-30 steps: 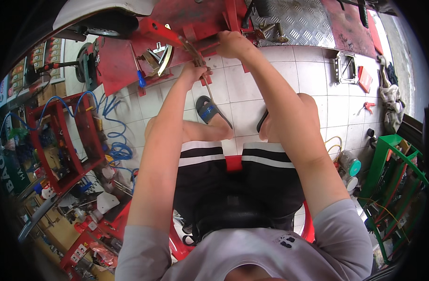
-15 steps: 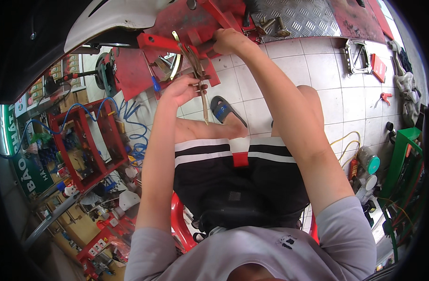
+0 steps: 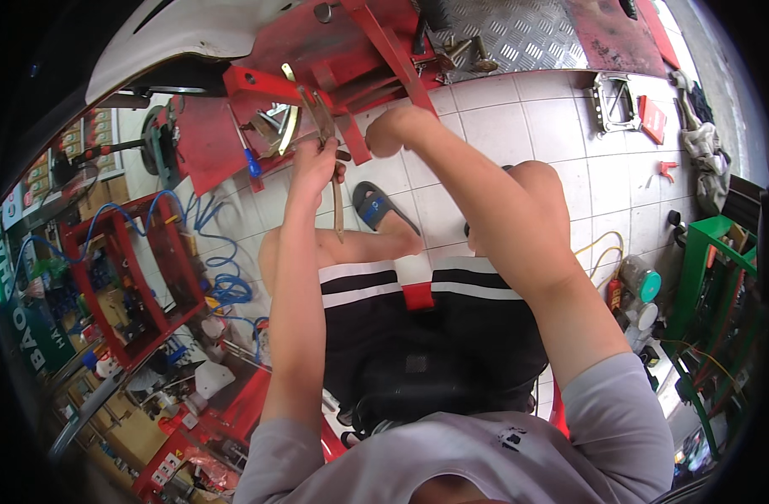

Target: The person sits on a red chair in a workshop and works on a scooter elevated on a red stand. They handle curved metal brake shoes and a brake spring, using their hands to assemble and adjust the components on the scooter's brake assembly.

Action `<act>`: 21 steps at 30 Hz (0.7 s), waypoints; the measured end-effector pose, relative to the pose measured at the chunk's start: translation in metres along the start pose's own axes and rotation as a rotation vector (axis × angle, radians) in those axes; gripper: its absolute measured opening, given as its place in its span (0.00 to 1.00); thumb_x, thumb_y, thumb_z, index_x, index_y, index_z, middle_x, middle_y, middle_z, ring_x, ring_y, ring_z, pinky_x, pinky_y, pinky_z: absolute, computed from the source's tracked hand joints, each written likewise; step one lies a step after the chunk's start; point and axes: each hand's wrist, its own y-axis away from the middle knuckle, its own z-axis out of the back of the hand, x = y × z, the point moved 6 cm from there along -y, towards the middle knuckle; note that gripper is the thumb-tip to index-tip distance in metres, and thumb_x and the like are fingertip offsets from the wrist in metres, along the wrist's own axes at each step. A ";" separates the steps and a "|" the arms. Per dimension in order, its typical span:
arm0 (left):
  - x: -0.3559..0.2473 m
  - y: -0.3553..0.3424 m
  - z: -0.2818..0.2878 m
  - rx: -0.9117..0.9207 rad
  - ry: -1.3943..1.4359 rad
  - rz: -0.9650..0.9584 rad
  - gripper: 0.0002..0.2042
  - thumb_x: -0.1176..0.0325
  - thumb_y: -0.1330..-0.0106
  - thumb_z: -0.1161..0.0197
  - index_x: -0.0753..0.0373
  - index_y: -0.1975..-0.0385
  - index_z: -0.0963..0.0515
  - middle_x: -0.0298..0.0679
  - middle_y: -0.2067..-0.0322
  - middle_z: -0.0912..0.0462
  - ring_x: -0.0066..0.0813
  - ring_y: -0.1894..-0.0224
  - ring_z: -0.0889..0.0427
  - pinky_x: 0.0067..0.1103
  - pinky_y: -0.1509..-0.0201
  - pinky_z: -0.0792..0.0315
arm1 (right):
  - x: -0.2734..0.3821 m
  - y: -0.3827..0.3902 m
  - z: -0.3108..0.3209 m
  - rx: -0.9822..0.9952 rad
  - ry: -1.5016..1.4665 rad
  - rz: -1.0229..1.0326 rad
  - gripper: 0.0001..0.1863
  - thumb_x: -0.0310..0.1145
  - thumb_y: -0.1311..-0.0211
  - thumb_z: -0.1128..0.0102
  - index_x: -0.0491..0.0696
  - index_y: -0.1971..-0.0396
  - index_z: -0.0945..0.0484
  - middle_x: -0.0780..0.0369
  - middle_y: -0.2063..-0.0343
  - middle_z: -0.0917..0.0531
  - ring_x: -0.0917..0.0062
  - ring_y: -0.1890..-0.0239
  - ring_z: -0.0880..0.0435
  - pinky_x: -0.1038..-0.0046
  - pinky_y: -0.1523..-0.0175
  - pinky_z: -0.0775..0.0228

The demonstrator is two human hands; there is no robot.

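Note:
My left hand (image 3: 317, 170) is closed around a long, narrow, brownish metal strip (image 3: 338, 210). Its lower end hangs below my fingers and its upper part rises beside a red metal arm (image 3: 271, 88). Just left of that hand stands a curved, shiny metal strip (image 3: 289, 126); whether it touches the brown one I cannot tell. My right hand (image 3: 393, 131) hovers to the right, apart from the strip and in front of a red frame bar (image 3: 393, 55). Its fingers are turned away and smeared, so any hold is hidden. A blue-handled screwdriver (image 3: 252, 165) lies on the red platform (image 3: 201, 139).
A white vehicle panel (image 3: 166, 42) overhangs at upper left. Large bolts (image 3: 484, 57) lie near the treadplate (image 3: 527, 38). A coiled blue hose (image 3: 229, 281) hangs by a red rack (image 3: 132, 277). On the tiles are a metal bracket (image 3: 613, 105) and a green shelf (image 3: 712, 260).
My right hand has drawn back from the red frame, toward me. My left hand has turned and now wraps further around the brown strip. The whole view has shifted slightly.

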 end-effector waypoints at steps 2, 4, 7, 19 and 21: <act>-0.006 -0.003 -0.006 -0.004 -0.086 -0.022 0.10 0.67 0.28 0.50 0.70 0.62 0.28 0.43 0.74 0.20 0.22 0.81 0.26 0.20 0.81 0.30 | -0.004 -0.011 -0.019 0.093 0.075 -0.061 0.21 0.28 0.46 0.54 0.40 0.54 0.20 0.53 0.54 0.17 0.64 0.61 0.16 0.64 0.59 0.24; -0.009 -0.003 -0.003 -0.026 -0.136 -0.056 0.10 0.70 0.31 0.50 0.73 0.67 0.28 0.45 0.78 0.20 0.24 0.83 0.23 0.22 0.83 0.28 | -0.006 -0.018 -0.037 0.198 0.098 -0.131 0.21 0.29 0.47 0.52 0.42 0.53 0.20 0.52 0.52 0.19 0.63 0.56 0.18 0.64 0.54 0.25; -0.015 0.003 -0.002 -0.065 -0.190 -0.111 0.12 0.71 0.34 0.49 0.75 0.75 0.27 0.45 0.82 0.21 0.27 0.84 0.21 0.24 0.83 0.27 | -0.032 -0.021 -0.063 0.265 0.031 -0.309 0.23 0.32 0.47 0.49 0.48 0.49 0.21 0.53 0.46 0.22 0.63 0.44 0.22 0.63 0.44 0.29; -0.029 0.006 -0.004 0.037 -0.265 -0.134 0.10 0.75 0.34 0.51 0.77 0.75 0.30 0.47 0.85 0.23 0.32 0.84 0.19 0.26 0.83 0.24 | -0.222 -0.056 -0.029 -0.589 -0.233 -0.782 0.16 0.35 0.42 0.46 0.52 0.54 0.19 0.56 0.56 0.17 0.62 0.50 0.19 0.62 0.47 0.25; -0.028 0.007 -0.004 0.047 -0.299 -0.139 0.11 0.75 0.34 0.51 0.77 0.75 0.30 0.47 0.85 0.23 0.32 0.84 0.19 0.26 0.82 0.24 | -0.225 -0.059 -0.017 -0.921 -0.250 -0.673 0.13 0.36 0.42 0.44 0.55 0.58 0.17 0.53 0.63 0.15 0.59 0.57 0.16 0.60 0.52 0.23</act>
